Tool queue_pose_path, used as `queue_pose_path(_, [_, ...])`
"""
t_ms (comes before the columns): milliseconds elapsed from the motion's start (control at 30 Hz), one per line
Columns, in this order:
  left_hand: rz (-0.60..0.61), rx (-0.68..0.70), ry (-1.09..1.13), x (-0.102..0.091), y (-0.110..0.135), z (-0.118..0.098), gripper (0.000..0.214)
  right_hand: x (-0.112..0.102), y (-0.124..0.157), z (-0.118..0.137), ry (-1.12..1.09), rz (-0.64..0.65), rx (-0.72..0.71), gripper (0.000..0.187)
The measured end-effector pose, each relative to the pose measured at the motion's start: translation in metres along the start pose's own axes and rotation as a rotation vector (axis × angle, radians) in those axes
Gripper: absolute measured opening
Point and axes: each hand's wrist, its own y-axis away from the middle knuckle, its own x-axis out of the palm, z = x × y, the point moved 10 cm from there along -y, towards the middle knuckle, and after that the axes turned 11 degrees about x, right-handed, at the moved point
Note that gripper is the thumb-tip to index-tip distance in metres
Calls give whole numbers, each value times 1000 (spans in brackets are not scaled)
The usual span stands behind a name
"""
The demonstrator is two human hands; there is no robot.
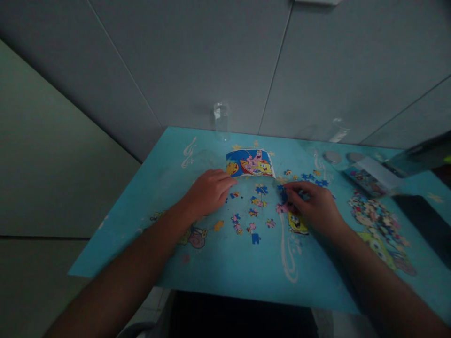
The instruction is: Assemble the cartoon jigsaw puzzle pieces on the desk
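Observation:
My left hand (210, 191) rests on the table with loosely bent fingers, their tips at the lower left corner of a picture card (248, 163). Nothing shows in it. The card is slightly curved and shows cartoon figures on blue. My right hand (313, 202) pinches at a blue puzzle piece (282, 188), beside a partly joined section with a yellow cartoon face (297, 222); my fingers hide part of it. Between the hands lie several loose puzzle pieces, among them a blue piece (255, 239), a yellow piece (219, 226) and a pink piece (270, 223).
A clear plastic jar (221, 122) stands at the table's back edge by the wall. On the right are a pile of puzzle pieces (378, 218), two round lids (332, 157), a clear box (373, 176) and a dark flat object (424, 225). More blue pieces (310, 177) lie behind my right hand.

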Motion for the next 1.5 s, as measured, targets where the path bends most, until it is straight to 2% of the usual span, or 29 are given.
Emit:
queue_pose_path(133, [-23, -29, -37, -10, 2, 12, 31, 0, 1, 4, 12, -3, -32, 26])
queue_pose_path(333, [-86, -98, -75, -23, 13, 40, 31, 9, 12, 25, 40, 78, -190, 20])
queue_pose_path(467, [-79, -132, -110, -27, 19, 54, 32, 24, 27, 39, -34, 284, -225, 18])
queue_pose_path(600, [-80, -175, -157, -37, 24, 66, 32, 42, 57, 66, -51, 529, -398, 15])
queue_pose_path(667, [-98, -217, -162, -42, 29, 75, 32, 49, 72, 77, -23, 603, -489, 17])
queue_pose_path(767, [-115, -262, -168, -43, 36, 88, 32, 57, 85, 84, 19, 661, -528, 21])
queue_pose_path(967, [-119, -310, -170, -37, 42, 102, 32, 65, 97, 89, 54, 703, -548, 24])
queue_pose_path(1233, [-101, -313, -159, -34, 38, 97, 32, 68, 95, 88, 34, 695, -550, 21])
queue_pose_path(1500, [-183, -388, -185, -52, 61, 124, 32, 68, 91, 81, 3, 629, -590, 18])
